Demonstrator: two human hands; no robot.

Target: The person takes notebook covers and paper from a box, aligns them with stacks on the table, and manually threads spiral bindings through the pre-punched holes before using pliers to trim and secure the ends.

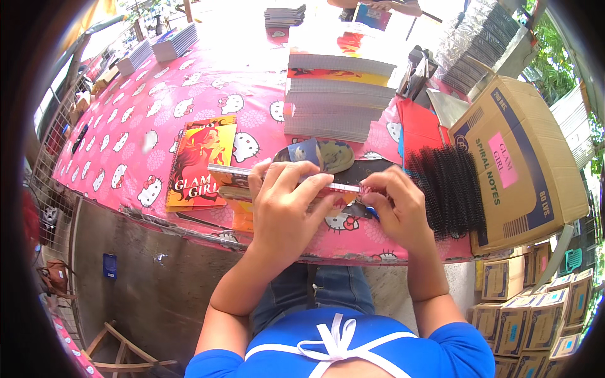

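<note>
My left hand point(280, 205) grips a notebook point(230, 170) held on edge over the near side of the table, its thin bound edge facing up. At the notebook's right end, the thumb and fingers of my right hand point(398, 205) are pinched together. Fine detail between those fingertips is too small to make out. Left of my hands lie red and yellow notebooks point(203, 160) with a drawn figure on the cover. Just right of my right hand is a bundle of black plastic spiral coils point(446, 192). A blue-handled tool point(373, 213) shows partly below the right fingers.
Beyond my hands stands a tall stack of notebooks point(334, 104), with a patterned rounded object point(334, 156) before it. A cardboard box point(513, 164) leans at the right. A pink patterned cloth point(129, 151) covers the table. More boxes point(532, 321) stand lower right; another person's hands point(384, 6) show at the far side.
</note>
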